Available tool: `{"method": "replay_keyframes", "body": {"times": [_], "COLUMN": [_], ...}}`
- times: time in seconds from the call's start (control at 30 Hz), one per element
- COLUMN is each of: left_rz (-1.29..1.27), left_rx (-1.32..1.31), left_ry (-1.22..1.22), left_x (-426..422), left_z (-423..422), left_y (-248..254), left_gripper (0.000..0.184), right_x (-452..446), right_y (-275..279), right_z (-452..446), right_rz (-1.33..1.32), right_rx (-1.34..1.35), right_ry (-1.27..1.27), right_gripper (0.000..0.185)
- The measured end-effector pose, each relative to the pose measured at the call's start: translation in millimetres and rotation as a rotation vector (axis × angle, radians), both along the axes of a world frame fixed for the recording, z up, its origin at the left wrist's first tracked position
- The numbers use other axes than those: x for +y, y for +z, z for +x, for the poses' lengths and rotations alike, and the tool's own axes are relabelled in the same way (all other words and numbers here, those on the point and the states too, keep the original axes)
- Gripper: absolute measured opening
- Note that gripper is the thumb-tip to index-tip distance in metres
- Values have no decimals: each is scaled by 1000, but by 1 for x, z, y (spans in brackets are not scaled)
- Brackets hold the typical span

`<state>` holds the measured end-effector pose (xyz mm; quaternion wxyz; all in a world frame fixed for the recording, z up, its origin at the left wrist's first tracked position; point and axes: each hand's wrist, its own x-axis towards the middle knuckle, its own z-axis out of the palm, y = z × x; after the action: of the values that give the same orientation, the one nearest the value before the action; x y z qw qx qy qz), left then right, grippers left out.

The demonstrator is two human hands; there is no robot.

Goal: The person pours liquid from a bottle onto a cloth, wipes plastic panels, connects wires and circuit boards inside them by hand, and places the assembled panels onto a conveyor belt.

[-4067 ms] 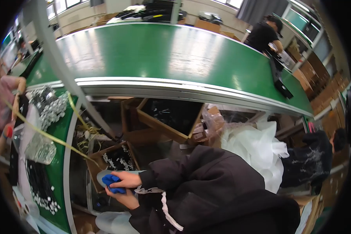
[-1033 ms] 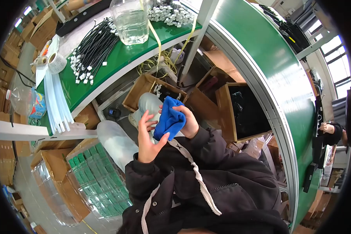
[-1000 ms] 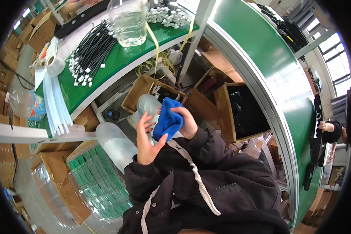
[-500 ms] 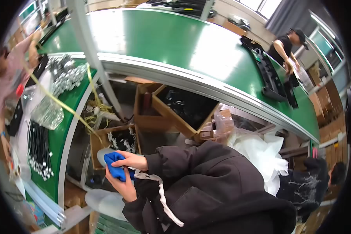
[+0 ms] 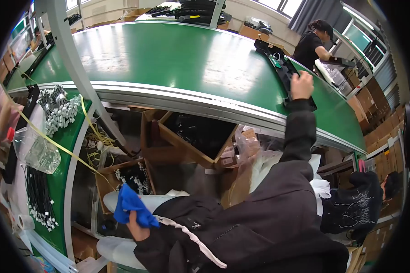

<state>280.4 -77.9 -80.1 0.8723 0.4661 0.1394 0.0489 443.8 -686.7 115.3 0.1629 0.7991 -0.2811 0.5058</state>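
My left hand [image 5: 137, 227] is closed on a bunched blue cloth [image 5: 134, 207], which it holds over my lap. Part of the cloth spreads above the fingers. My right hand [image 5: 302, 85] reaches out across the green conveyor belt [image 5: 168, 59], its fingers curled at a long black plastic housing [image 5: 284, 75]. The hand covers part of the housing, so the exact contact is hidden. A small green circuit board [image 5: 275, 62] and some wires show in the housing. From my dark jacket hangs a white drawstring [image 5: 187, 236].
Several black cables [image 5: 41, 195] with white connectors and a clear plastic jug [image 5: 43, 157] are on the left bench. A metal post [image 5: 70, 54] rises beside the belt. Cardboard boxes [image 5: 193, 136] lie below it. A co-worker [image 5: 310, 45] stands across the belt.
My right hand has left the blue cloth and stretched up and right to the black housing. The cloth now hangs looser in my left hand. The view has shifted somewhat.
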Motion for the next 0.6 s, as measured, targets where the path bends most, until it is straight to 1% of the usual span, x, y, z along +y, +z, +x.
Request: {"method": "replay_keyframes", "body": {"times": [0.07,0.1,0.13,0.2,0.23,0.27,0.33,0.4,0.43,0.47,0.5,0.53,0.57,0.6], "left_rz": [-42,-79,-36,-2,-21,-51,-35,-67,-84,-50,-51,-50,-88,-127], "left_rx": [29,54,25,40,62,66,22,41,59,49,42,33,-4,-45], "left_ry": [64,46,67,122,82,100,45,129,171,143,153,165,188,210], "left_x": [8,7,7,11,19,10,15,15,17,30,31,35,33,30], "left_z": [-3,-3,-2,-1,-4,-4,-10,-13,-19,-23,-25,-26,-27,-28], "left_y": [-14,-9,-13,-26,-34,-11,3,7,6,-10,-13,-14,-1,11], "left_gripper": [38,37,39,39,39,39,39,39,39,40,40,41,41,43], "right_x": [-117,-176,-217,-232,-220,-209,-226,-248,-243,-234,-236,-238,-242,-225], "right_y": [-3,-14,-22,-33,-34,-40,-43,-62,-61,-61,-64,-68,-69,-63], "right_z": [-12,-20,-18,-15,-13,-10,-8,-5,-4,-2,-1,-4,-2,-7], "right_rz": [203,371,536,698,693,692,772,605,535,469,411,364,329,273], "right_rx": [171,260,349,631,655,682,715,629,601,577,547,500,519,467], "right_ry": [-321,-317,-302,-310,-357,-402,-316,-125,-90,-47,15,69,92,199], "right_gripper": [40,49,58,71,64,58,69,61,54,46,43,45,42,40]}}
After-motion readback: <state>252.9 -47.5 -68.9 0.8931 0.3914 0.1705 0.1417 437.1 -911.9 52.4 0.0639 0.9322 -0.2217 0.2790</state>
